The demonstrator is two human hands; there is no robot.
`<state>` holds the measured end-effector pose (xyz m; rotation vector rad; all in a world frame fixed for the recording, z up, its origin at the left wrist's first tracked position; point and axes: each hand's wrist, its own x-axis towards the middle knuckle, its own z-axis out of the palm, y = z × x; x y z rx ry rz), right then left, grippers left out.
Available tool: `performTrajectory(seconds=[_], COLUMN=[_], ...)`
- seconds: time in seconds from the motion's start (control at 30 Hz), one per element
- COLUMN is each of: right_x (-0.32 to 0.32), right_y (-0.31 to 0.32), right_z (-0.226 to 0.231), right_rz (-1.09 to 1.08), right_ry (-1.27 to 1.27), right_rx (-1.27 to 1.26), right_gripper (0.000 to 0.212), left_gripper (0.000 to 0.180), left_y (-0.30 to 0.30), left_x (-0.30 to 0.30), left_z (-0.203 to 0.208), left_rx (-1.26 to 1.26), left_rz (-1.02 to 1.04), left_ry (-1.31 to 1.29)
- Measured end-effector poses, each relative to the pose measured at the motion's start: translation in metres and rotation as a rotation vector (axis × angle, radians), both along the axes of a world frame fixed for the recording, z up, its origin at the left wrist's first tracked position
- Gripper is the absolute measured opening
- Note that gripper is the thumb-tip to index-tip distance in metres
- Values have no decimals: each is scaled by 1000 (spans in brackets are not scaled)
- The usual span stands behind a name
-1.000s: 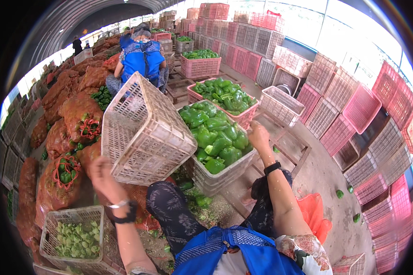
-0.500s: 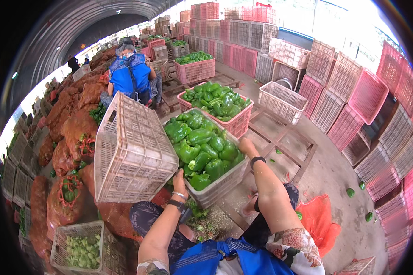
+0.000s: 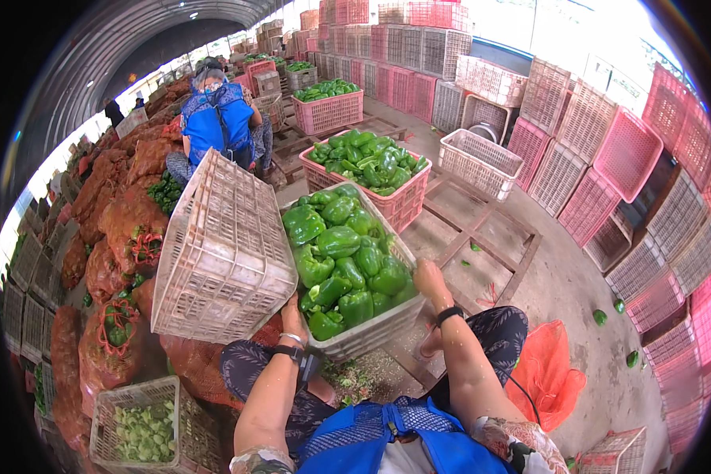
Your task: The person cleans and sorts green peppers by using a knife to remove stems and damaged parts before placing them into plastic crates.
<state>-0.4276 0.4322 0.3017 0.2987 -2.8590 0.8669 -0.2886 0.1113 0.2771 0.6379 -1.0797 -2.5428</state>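
Note:
A pale plastic crate (image 3: 371, 330) heaped with green bell peppers (image 3: 341, 242) is in front of me, above my knees. My left hand (image 3: 293, 322) grips its near left side, the fingers partly hidden between it and the tipped crate beside it. On the right side of the rim, my right hand (image 3: 432, 283) is closed with the fingers curled over the edge. That tipped empty crate (image 3: 225, 261) leans on its side against the left of the full one. Just beyond stands a pink crate (image 3: 407, 204), also full of green peppers.
Red net sacks (image 3: 122, 213) pile up along the left. A crate of small green pieces (image 3: 176, 423) sits at lower left. A person in a blue vest (image 3: 217, 118) crouches ahead. Wooden pallet bars (image 3: 490, 251), an empty crate (image 3: 482, 162) and stacked crates (image 3: 565, 170) are on the right.
The full crate has come slightly nearer to me and tilted a little, with both hands still on it. My right hand sits slightly lower in view. The view has shifted slightly.

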Motion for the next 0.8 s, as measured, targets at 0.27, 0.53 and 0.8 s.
performTrajectory(seconds=[0.27,0.53,0.8], right_x=[105,166,177], right_y=[12,26,59], right_z=[1,23,17], right_rz=[-122,-365,-531], right_ry=[11,-168,-155], right_rx=[34,126,199], right_gripper=[23,25,23], left_gripper=[34,34,30], left_y=[-24,-16,26], left_x=[36,22,-35], left_z=[0,14,17], left_rx=[38,-146,-173], left_rz=[-252,-481,-712], left_ry=[-42,-53,11])
